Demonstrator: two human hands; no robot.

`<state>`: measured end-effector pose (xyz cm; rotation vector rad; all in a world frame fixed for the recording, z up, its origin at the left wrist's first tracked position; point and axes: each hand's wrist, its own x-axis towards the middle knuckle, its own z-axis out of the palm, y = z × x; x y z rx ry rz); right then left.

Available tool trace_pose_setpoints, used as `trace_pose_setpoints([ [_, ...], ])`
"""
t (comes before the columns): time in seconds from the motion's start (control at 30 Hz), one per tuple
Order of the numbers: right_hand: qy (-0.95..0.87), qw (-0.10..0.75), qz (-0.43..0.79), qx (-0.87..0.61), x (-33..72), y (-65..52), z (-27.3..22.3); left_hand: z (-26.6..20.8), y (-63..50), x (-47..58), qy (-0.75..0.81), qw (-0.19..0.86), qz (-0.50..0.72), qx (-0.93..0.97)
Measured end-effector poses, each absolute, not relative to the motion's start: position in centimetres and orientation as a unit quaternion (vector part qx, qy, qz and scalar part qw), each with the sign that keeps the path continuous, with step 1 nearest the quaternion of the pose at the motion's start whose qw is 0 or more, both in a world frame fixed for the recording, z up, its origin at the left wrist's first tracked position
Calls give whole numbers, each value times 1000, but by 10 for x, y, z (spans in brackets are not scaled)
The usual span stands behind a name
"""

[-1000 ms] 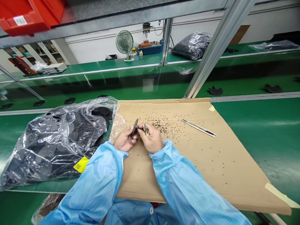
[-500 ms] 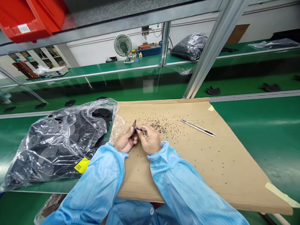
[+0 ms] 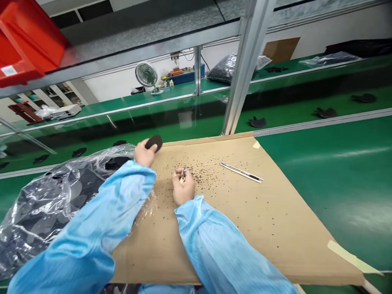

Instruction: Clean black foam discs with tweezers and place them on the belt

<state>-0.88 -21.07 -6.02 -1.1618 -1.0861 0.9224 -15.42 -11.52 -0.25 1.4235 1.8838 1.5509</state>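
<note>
At the cardboard sheet's (image 3: pixel 295 257) far-left corner, left hand (image 3: pixel 144 154), grip closed on a thin black rounded piece (image 3: pixel 155 142); across open space, over the sheet, right hand (image 3: pixel 184 187) curled around a small tool (image 3: pixel 183 175).

A glossy green workbench (image 3: pixel 352 169) carries a large sheet of brown cardboard (image 3: pixel 254 235), with a long strip of pale tape (image 3: pixel 353 257) at its near right corner and a small tape piece (image 3: pixel 256 145) at its far right one. Tiny black scraps (image 3: pixel 199 179) lie scattered over the cardboard, thickest toward its far middle and sparser toward the near side. A slim silver-and-black utility knife (image 3: pixel 241 172) lies aslant to the right of that cluster. On the bench to the left sits a clear plastic bag (image 3: pixel 52 202) holding flat black pieces. Behind the bench, rounded black parts (image 3: pixel 257 122) lie spaced out along a green strip (image 3: pixel 294 107).
</note>
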Motion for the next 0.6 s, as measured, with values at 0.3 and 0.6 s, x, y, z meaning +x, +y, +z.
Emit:
trace_pose_setpoints([
  [0.3,-449,606,419,-505,-5,-210,-57,-15,-73,-116,648,154,461,586],
  [0.6,-445,617,444,-473,-1,-202,-64,-31,-214,-61,514,447,571,459],
])
